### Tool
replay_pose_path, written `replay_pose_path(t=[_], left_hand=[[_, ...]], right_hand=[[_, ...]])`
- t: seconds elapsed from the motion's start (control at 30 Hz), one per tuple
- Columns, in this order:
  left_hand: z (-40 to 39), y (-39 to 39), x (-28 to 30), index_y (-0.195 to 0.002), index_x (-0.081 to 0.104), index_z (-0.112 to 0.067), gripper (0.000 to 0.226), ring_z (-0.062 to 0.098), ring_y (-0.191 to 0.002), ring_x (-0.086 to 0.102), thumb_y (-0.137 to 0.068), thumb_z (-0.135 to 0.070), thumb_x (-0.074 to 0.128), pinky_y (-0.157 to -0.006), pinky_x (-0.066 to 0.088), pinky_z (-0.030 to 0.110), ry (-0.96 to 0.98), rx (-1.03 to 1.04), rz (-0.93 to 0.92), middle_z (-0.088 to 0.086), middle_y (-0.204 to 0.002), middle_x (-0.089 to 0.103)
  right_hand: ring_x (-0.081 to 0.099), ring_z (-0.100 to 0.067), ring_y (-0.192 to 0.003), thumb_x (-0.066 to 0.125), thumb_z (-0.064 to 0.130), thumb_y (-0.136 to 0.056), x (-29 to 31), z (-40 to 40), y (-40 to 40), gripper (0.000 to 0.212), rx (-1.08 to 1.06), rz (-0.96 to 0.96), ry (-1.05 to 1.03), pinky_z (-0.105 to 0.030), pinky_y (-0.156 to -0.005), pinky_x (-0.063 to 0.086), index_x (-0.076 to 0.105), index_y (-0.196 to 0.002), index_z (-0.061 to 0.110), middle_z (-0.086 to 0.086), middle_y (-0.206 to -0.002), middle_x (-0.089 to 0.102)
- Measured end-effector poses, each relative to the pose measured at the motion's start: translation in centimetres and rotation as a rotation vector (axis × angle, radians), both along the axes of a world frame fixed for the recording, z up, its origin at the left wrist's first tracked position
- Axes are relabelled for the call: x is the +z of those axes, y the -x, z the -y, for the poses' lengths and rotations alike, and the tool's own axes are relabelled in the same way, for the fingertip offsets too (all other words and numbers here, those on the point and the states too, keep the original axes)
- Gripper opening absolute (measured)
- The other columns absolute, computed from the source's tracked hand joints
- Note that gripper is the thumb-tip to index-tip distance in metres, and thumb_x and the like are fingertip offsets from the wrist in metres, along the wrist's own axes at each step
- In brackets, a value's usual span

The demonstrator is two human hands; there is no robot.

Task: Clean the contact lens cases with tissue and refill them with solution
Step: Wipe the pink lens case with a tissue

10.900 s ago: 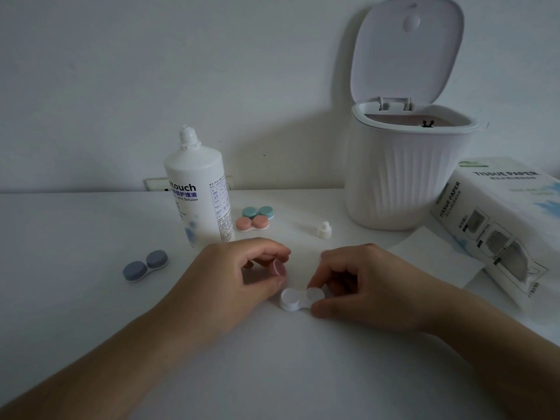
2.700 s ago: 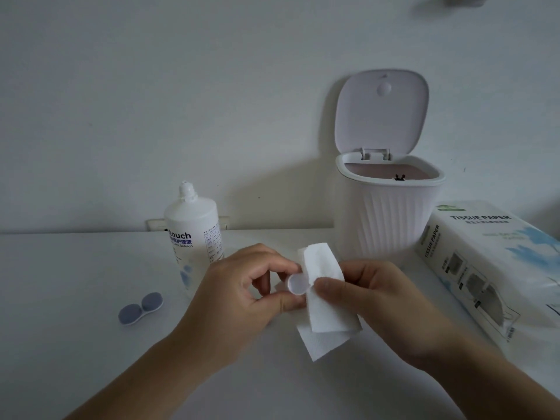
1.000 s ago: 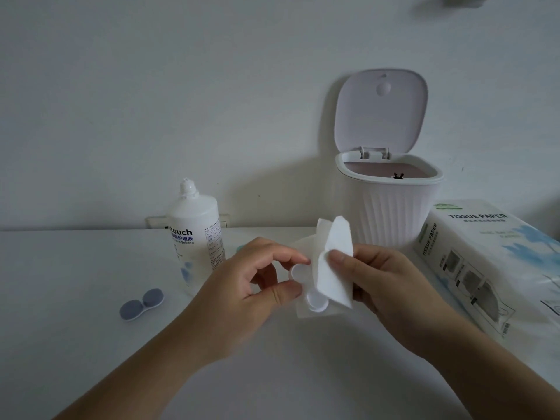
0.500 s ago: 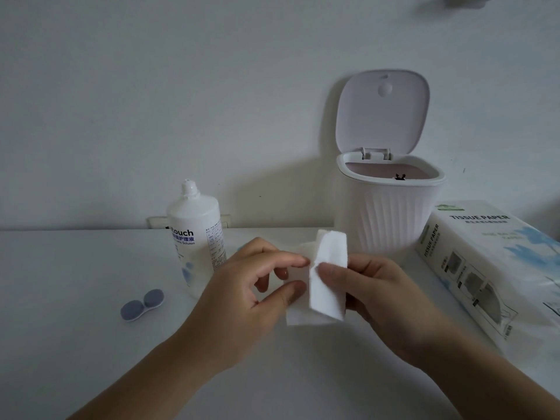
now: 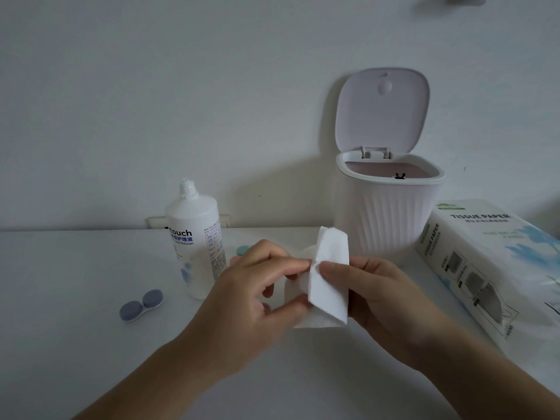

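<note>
White tissue (image 5: pixel 328 286), folded, held above the bench (image 5: pixel 75 344) between both hands at centre. Left hand (image 5: pixel 251 298) curled, index finger and thumb pinching the tissue's left edge; right hand (image 5: pixel 378 292) curled too, thumb pressed on the front fold, fingers behind. Cannot tell whether a lens case lies inside the fold: wrapped from sight. Solution bottle (image 5: pixel 197 247) upright just left of and beyond the left hand, cap off, blue lettering on the label. Grey-blue lens case (image 5: pixel 141 305) flat on the bench, nearer and well left of the hands, both lids on. Teal lid (image 5: pixel 242 250) peeking out between bottle and left hand, mostly hidden. Ribbed white bin (image 5: pixel 388 216) at the far right of the bench against the wall, lid tipped up and open. Tissue paper pack (image 5: pixel 497 268) lying just right of the bin, torn opening facing the near side.
</note>
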State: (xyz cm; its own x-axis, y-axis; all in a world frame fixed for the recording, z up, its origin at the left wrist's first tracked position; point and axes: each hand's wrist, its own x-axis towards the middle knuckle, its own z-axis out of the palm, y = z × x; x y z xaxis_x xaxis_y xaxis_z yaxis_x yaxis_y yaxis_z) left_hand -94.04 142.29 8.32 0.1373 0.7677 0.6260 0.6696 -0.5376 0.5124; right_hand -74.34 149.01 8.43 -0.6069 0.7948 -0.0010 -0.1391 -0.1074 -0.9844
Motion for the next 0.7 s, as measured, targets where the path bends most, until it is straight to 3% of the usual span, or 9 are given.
replay_pose_path(t=[0.07, 0.2, 0.27, 0.47, 0.57, 0.7], left_hand=[[-0.2, 0.5, 0.2, -0.118, 0.07, -0.035, 0.03, 0.015, -0.079, 0.054, -0.088, -0.035, 0.069, -0.066, 0.048, 0.03, -0.001, -0.015, 0.001, -0.016, -0.098, 0.056], [-0.4, 0.8, 0.1, -0.121, 0.065, -0.037, 0.029, 0.017, -0.081, 0.056, -0.093, -0.028, 0.06, -0.067, 0.055, 0.039, 0.065, -0.03, 0.043, -0.014, -0.102, 0.056], [-0.4, 0.7, -0.1, -0.12, 0.066, -0.035, 0.028, 0.018, -0.081, 0.055, -0.092, -0.032, 0.062, -0.071, 0.052, 0.037, 0.069, -0.016, 0.026, -0.015, -0.1, 0.057], [-0.5, 0.5, 0.0, -0.093, 0.071, -0.033, 0.022, 0.02, -0.068, 0.05, -0.075, -0.032, 0.083, -0.065, 0.046, 0.037, 0.018, -0.02, 0.1, -0.009, -0.089, 0.062], [-0.3, -0.1, -0.2, -0.085, 0.071, -0.027, 0.023, 0.02, -0.063, 0.048, -0.07, -0.04, 0.083, -0.064, 0.046, 0.041, -0.009, -0.037, 0.152, -0.007, -0.081, 0.062], [-0.2, -0.7, -0.5, -0.083, 0.071, -0.02, 0.023, 0.02, -0.062, 0.049, -0.068, -0.03, 0.084, -0.065, 0.046, 0.047, -0.011, 0.003, 0.155, -0.007, -0.075, 0.06]], right_hand=[[0.072, -0.028, -0.104, 0.071, 0.032, -0.083, 0.1, -0.1, -0.2, 0.032, -0.011, 0.029, -0.009, -0.035, -0.089, 0.06, 0.078, -0.107, 0.012, -0.014, -0.111, 0.076], [0.071, -0.034, -0.104, 0.071, 0.034, -0.084, 0.0, 0.2, -0.3, 0.029, 0.02, 0.113, -0.052, -0.043, -0.094, 0.056, 0.079, -0.104, 0.014, -0.014, -0.108, 0.076], [0.071, -0.036, -0.104, 0.071, 0.034, -0.085, 0.1, 0.2, -0.3, 0.029, 0.025, 0.133, -0.066, -0.044, -0.094, 0.055, 0.079, -0.104, 0.014, -0.015, -0.108, 0.076], [0.074, -0.023, -0.096, 0.069, 0.037, -0.087, 0.0, 0.4, -0.2, 0.029, 0.04, 0.15, -0.103, -0.027, -0.082, 0.057, 0.079, -0.105, 0.016, -0.01, -0.105, 0.077], [0.074, -0.021, -0.093, 0.071, 0.038, -0.085, -0.1, 0.3, -0.2, 0.031, 0.008, 0.144, -0.109, -0.024, -0.078, 0.056, 0.079, -0.103, 0.015, -0.009, -0.103, 0.078], [0.074, -0.021, -0.09, 0.071, 0.037, -0.086, -0.3, 0.3, -0.1, 0.031, -0.024, 0.09, -0.1, -0.024, -0.077, 0.056, 0.079, -0.102, 0.011, -0.012, -0.103, 0.078]])
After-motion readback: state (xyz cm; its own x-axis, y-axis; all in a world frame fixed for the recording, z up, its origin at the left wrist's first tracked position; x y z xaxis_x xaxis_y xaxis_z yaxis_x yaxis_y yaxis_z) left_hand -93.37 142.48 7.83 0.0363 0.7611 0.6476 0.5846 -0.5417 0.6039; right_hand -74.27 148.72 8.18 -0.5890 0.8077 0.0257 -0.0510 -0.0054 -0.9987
